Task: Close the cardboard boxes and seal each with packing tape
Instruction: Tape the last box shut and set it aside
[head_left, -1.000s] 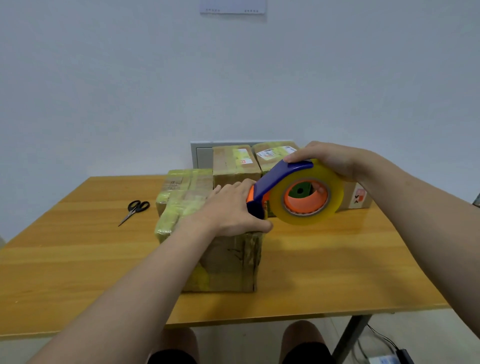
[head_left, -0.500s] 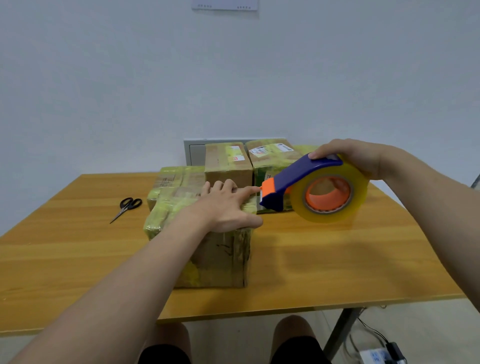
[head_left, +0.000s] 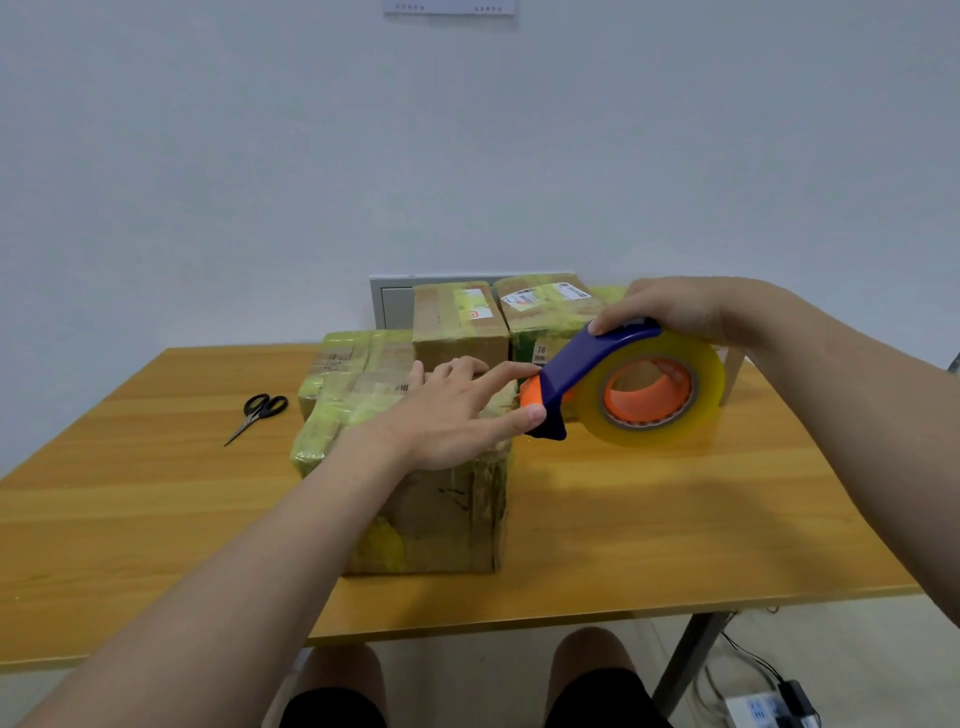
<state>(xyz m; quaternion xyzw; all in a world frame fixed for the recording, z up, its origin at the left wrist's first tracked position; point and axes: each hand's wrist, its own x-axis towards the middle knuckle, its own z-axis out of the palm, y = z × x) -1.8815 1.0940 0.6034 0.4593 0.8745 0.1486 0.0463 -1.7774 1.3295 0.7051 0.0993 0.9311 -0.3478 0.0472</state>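
While left grip (head_left: 447, 415) lies released on one box (head_left: 441, 519), right grip (head_left: 675, 306) grasps one dispenser (head_left: 597, 358)

Soft, even light is filling the room, apparently falling from overhead, and the wall (head_left: 467, 156) is showing no hard shadows. Directly below where the right hand (head_left: 675, 306) is gripping the tape dispenser (head_left: 597, 358), a faint shadow is pooling on the wooden table (head_left: 675, 519). The tape roll (head_left: 711, 395) under the grip is glowing translucent yellow. Wide-angle distortion is stretching the forearms (head_left: 234, 571) toward the lower corners, far from the grip. The shipping label (head_left: 543, 296) just behind the grip is looking too soft to read.
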